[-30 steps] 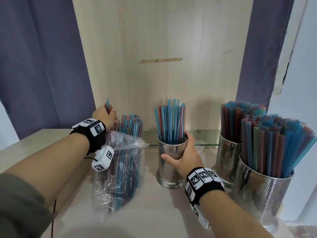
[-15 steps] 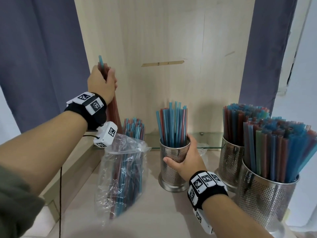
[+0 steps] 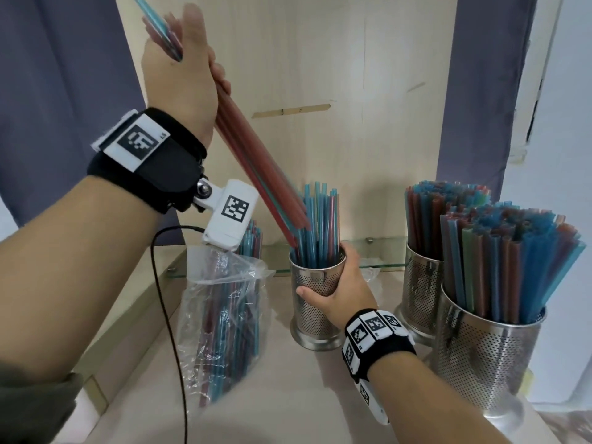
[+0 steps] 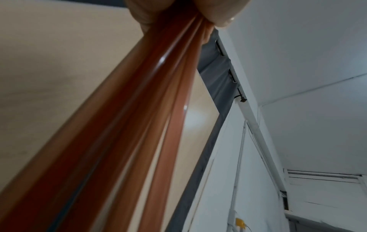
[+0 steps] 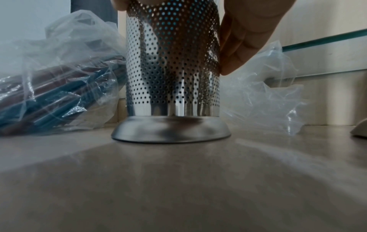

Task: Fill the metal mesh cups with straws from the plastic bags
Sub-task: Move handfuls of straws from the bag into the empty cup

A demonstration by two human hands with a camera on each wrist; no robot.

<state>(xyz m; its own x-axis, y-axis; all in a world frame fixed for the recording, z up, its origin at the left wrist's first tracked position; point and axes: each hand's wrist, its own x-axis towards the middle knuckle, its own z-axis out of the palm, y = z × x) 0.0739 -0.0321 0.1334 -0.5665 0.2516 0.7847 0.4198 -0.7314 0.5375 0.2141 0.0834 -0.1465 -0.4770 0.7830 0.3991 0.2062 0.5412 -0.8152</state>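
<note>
My left hand (image 3: 189, 62) is raised high and grips a bundle of mostly red straws (image 3: 256, 168) that slants down to the right, its lower ends at the rim of the middle mesh cup (image 3: 315, 302). In the left wrist view the same straws (image 4: 123, 125) run from my curled fingers (image 4: 143, 17). My right hand (image 3: 339, 290) wraps around that cup, which stands on the table and holds blue and red straws (image 3: 320, 225). In the right wrist view the cup (image 5: 172, 67) stands upright with my fingers (image 5: 238, 51) on its right side. A clear plastic bag (image 3: 224, 318) of straws leans left of it.
Two fuller mesh cups (image 3: 487, 357) (image 3: 423, 283) packed with straws stand at the right. An empty crumpled bag (image 5: 262, 94) lies behind the middle cup. A glass shelf edge (image 3: 378, 264) and a wooden back panel (image 3: 288, 59) close the rear. A black cable (image 3: 169, 315) hangs from my left wrist.
My left hand lifted a bundle of straws out of the bag, raised it high and swung its lower ends over to the middle cup. My right hand kept holding the cup.
</note>
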